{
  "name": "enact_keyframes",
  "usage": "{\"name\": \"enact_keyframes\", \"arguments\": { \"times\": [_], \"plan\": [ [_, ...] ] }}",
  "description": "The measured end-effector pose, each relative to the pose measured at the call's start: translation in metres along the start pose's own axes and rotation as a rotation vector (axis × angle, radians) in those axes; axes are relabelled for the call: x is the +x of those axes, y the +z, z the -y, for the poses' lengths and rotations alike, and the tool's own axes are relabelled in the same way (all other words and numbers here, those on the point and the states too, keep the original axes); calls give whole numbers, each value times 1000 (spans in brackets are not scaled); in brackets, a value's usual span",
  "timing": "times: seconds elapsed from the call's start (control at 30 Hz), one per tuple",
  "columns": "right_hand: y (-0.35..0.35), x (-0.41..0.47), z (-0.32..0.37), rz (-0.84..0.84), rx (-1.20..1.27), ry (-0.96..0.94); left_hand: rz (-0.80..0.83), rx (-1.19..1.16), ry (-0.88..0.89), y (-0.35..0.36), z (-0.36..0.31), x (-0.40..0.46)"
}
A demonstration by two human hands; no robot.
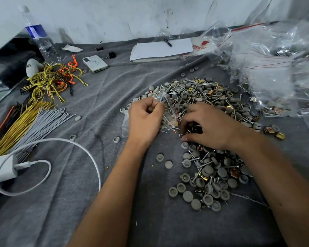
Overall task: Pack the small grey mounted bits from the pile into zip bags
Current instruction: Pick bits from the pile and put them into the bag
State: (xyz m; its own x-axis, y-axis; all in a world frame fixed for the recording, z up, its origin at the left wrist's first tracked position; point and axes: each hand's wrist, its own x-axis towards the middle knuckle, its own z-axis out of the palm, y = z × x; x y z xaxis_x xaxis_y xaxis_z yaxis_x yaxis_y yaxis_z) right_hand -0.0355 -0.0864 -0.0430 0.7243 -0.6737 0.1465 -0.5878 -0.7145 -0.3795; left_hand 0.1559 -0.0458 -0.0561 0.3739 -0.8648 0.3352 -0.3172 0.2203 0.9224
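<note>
A wide pile of small grey round bits (200, 97), mixed with screws and brass clips, covers the grey cloth (103, 104) at centre right. A second heap of the same grey bits (209, 177) lies nearer me. My left hand (144, 118) grips the mouth of a small clear zip bag (168, 111) that holds a few pieces. My right hand (209, 125) sits just right of the bag, fingers curled down and pinching small dark metal parts (194, 130) at the pile's edge.
Heaps of clear zip bags (275, 65) fill the right. A notepad with a pen (161, 49), a phone (95, 63) and a water bottle (39, 36) sit at the back. Yellow and orange wires (52, 79), grey ties (43, 120) and a white charger cable (48, 152) lie left.
</note>
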Motion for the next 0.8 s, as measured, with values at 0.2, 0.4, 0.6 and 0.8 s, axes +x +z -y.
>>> {"name": "enact_keyframes", "arguments": {
  "times": [0.2, 0.4, 0.6, 0.8],
  "plan": [
    [5, 1, 3, -16, -58, -33, 7, 11, -9, 1, -1, 0],
    [-2, 1, 5, -274, 184, 10, 22, 0, 3, 1, -1, -2],
    [-1, -1, 10, -463, 359, 21, 61, -20, -12, 2, -2, -3],
    [-1, 0, 14, -457, 253, -79, 143, 1, 21, 3, -5, -3]
  ]
}}
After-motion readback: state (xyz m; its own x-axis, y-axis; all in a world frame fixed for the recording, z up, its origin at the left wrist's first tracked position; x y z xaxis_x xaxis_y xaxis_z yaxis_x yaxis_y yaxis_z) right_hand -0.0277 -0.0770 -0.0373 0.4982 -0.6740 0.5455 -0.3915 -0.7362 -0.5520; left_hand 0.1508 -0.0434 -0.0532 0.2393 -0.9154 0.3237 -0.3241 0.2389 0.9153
